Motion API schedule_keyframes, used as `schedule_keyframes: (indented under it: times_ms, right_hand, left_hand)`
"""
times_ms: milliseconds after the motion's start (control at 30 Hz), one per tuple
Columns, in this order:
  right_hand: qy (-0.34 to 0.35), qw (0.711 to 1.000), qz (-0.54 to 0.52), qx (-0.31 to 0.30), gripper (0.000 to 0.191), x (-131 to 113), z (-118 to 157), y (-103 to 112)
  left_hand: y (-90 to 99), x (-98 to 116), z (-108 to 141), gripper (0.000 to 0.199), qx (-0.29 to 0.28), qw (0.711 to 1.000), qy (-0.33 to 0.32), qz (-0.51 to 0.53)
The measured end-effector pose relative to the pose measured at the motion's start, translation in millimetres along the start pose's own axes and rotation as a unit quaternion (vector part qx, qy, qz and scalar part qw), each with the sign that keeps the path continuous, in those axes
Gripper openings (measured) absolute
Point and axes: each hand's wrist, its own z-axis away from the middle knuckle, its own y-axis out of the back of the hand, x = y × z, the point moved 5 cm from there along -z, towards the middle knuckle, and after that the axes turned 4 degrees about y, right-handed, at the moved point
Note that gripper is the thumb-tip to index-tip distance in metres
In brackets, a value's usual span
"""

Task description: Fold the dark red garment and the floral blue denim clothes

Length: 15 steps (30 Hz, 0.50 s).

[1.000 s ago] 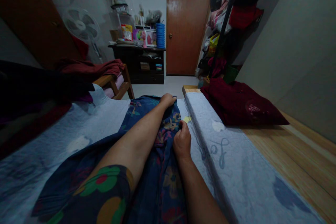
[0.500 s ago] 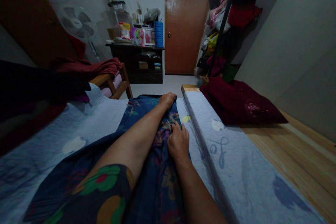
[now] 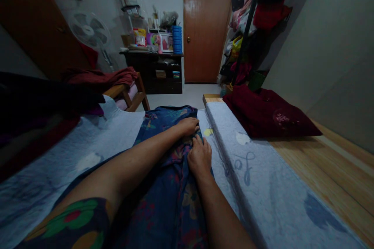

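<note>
A dark blue garment (image 3: 163, 124) with a flower print lies lengthwise on the bed, its open far edge near the foot end. My left hand (image 3: 188, 125) reaches across it to the right side, fingers curled over the cloth below the far corner. Just nearer to me, my right hand (image 3: 200, 155) has bent fingers closed on the same right edge. Between the two hands the fabric is bunched and creased. Both thumbs are mostly hidden.
A pale patterned sheet (image 3: 233, 151) covers the bed, with a raised fold right of the garment. On the wooden ledge (image 3: 295, 155) sits a maroon cushion (image 3: 269, 113). Dark clothing (image 3: 41, 93) is heaped at left, near a wooden chair (image 3: 140, 91).
My left hand has come back from the far right corner of the garment, closer to my right hand. My right hand has stayed almost in place.
</note>
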Motion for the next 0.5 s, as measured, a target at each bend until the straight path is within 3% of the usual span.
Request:
schedule_keyframes:
  times_ms: [133, 233, 500]
  right_hand:
    - [0.0, 1.0, -0.002, 0.006, 0.052, 1, 0, 0]
    - [0.006, 1.0, 0.002, 0.002, 0.051, 1, -1, 0]
    - [0.003, 1.0, 0.0, 0.003, 0.05, 1, -1, 1]
  left_hand:
    - [-16.5, -2, 7, 0.06, -0.027, 1.0, 0.014, -0.006]
    - [-21.5, -8, 2, 0.068, -0.032, 0.999, 0.033, -0.013]
    - [-11.5, -16, -11, 0.045, 0.032, 0.999, 0.033, 0.002]
